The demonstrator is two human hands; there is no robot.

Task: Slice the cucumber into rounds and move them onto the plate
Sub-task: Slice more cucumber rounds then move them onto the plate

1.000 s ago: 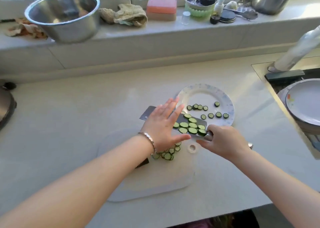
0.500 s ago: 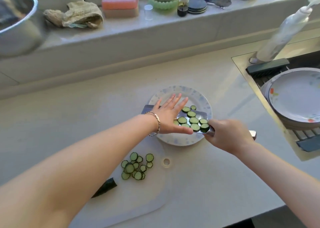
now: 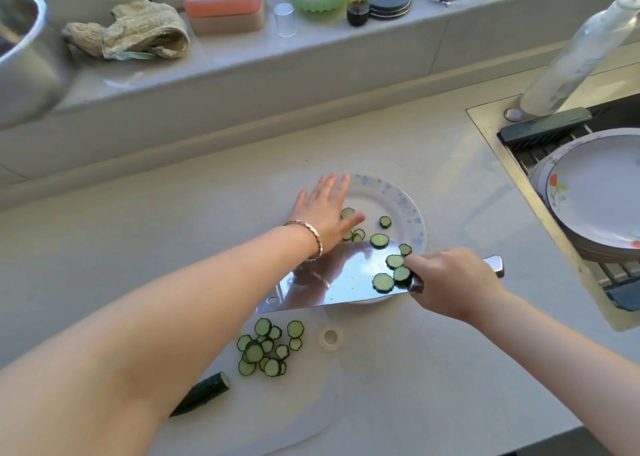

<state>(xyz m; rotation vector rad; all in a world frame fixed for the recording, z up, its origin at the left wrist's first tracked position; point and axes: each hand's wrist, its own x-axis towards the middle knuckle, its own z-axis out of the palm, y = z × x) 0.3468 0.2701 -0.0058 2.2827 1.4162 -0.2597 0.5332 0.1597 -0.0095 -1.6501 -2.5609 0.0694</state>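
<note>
**Partway there: one load going onto the plate, a pile and a stub left**

In the middle of the frame I hold the cleaver [image 3: 339,279] by its handle, my right hand [image 3: 453,282] wrapped tight round it. The broad blade lies tilted over the near edge of the plate [image 3: 415,223]. Four or so rounds [image 3: 383,282] cling to the blade close to my right hand. My left hand [image 3: 322,209] is spread flat, fingers straight, holding nothing. It lies over the left part of the plate just beyond the blade; whether the palm touches the plate I cannot tell. A handful of slices [image 3: 385,221] lie on the plate itself, to the right of my thumb.

So I judge the task well underway but not finished. Part of the cucumber is cut, and part of the cut lot is on the plate. The next job is to clear the rounds off the blade. After that I have to fetch the pile [image 3: 268,348] that sits on the white cutting board [image 3: 298,407], below the blade at lower centre. At the lower left of the board, partly hidden under my left forearm, lies the dark uncut cucumber end [image 3: 204,391]; how long it is I cannot see. It wants slicing too, if the whole cucumber is to become rounds. Board and plate rest on the pale desk [image 3: 156,233].
</note>
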